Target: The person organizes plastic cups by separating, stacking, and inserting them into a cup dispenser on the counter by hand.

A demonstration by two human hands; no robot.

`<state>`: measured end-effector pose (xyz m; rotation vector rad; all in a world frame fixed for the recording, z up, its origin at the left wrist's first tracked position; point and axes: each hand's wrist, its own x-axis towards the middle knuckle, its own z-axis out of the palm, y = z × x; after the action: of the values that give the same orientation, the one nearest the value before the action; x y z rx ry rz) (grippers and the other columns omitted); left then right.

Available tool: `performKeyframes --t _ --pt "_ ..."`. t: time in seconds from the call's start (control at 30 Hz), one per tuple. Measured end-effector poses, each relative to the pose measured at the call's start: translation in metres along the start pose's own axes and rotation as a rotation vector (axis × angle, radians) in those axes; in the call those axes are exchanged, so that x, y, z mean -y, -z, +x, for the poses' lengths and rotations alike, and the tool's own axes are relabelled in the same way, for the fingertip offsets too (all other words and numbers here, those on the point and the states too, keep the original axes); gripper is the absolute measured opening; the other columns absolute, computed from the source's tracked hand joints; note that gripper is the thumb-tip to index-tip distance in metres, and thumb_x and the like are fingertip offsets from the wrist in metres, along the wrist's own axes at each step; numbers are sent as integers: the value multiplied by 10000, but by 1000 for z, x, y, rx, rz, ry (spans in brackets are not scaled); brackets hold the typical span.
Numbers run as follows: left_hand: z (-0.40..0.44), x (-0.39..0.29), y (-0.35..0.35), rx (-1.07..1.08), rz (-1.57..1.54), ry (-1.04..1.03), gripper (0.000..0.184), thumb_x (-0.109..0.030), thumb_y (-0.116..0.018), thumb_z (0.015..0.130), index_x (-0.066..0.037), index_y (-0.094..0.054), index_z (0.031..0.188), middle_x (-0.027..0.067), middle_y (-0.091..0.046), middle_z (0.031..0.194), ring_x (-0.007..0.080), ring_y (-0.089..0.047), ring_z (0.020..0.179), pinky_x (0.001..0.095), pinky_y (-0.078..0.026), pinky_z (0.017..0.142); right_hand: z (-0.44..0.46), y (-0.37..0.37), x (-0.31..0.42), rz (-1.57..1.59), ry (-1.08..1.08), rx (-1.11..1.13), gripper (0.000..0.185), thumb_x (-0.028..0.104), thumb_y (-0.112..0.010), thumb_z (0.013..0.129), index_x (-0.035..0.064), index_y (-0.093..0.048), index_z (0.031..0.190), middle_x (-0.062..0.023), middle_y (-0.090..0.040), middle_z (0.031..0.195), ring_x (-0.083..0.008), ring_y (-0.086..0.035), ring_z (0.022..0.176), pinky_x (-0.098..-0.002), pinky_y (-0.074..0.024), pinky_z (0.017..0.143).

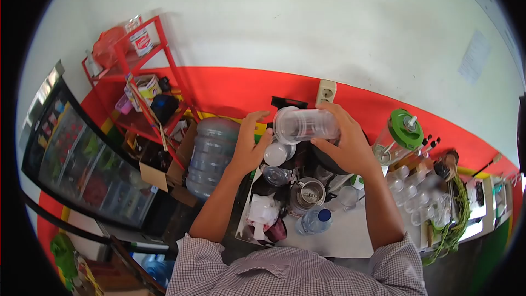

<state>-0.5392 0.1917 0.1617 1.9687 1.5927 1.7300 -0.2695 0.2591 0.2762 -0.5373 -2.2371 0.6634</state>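
Observation:
A short stack of clear plastic cups (313,124), seemingly nested, lies sideways in the air above the table. My right hand (349,141) is closed around its right end, thumb below and fingers above. Near the rim end, my left hand (251,145) is open, thumb and fingers apart, with nothing seen in it. Below the cups stands a clear container with a whitish top (276,154). Closer to me are a metal pot (308,193) and a clear water bottle (316,220) with a blue cap.
A large water jug (212,156) stands left of the table (342,241). Further left are a red shelf rack (164,44) and a glass-door fridge (87,159). To the right are a green-lidded dispenser (405,129) and several clear cups (411,192). A socket (326,92) is on the wall.

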Motion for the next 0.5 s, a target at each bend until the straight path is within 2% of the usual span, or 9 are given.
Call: performKeyframes --t 0.07,0.1,0.17,0.23,0.3,0.37,0.5 --pt "8 30 -4 73 -1 146 389 -159 -715 967 -4 -620 1311 178 -653 1305 329 -577 1283 417 -414 1121 11 -6 -10 -14 12 5 649 116 -810 877 78 -516 1455 -184 -618 1394 -352 -691 1098 -443 -583 857" --pt "10 45 -11 95 -7 127 389 -159 -715 967 -4 -620 1311 178 -653 1305 329 -577 1283 417 -414 1121 14 -9 -14 -27 34 46 657 133 -809 877 84 -503 1457 -192 -616 1375 -384 -686 1098 -470 -579 863" --pt "14 63 -24 47 -24 176 333 -142 -738 948 -6 -651 1239 149 -704 1213 283 -633 1196 405 -457 1076 20 -16 -22 -121 62 31 662 154 -799 882 97 -487 1462 -192 -610 1341 -406 -680 1091 -485 -577 875" --pt "24 64 -30 108 -113 204 329 -125 -740 947 -5 -649 1240 137 -712 1207 254 -644 1162 392 -474 1051 27 -18 -23 -217 89 35 666 174 -788 886 111 -471 1468 -192 -604 1308 -428 -674 1085 -500 -575 887" --pt "29 66 -38 160 -199 239 325 -107 -742 946 -5 -648 1240 126 -719 1200 225 -655 1128 379 -492 1026 34 -21 -21 -255 -20 125 669 184 -783 905 126 -470 1493 -187 -596 1383 -425 -659 1169 -496 -570 960" --pt "30 71 -46 140 -449 297 316 -78 -734 952 -11 -633 1244 98 -721 1157 174 -654 1089 342 -504 994 39 -23 -21 -289 -31 142 672 176 -777 905 127 -463 1497 -187 -598 1375 -426 -671 1148 -503 -574 943" --pt "23 75 -57 53 -501 272 300 -57 -703 974 -14 -601 1253 103 -699 1158 166 -647 1100 329 -501 983 45 -25 -15 -384 -69 148 685 161 -767 899 130 -454 1507 -188 -607 1336 -429 -698 1080 -506 -591 895"
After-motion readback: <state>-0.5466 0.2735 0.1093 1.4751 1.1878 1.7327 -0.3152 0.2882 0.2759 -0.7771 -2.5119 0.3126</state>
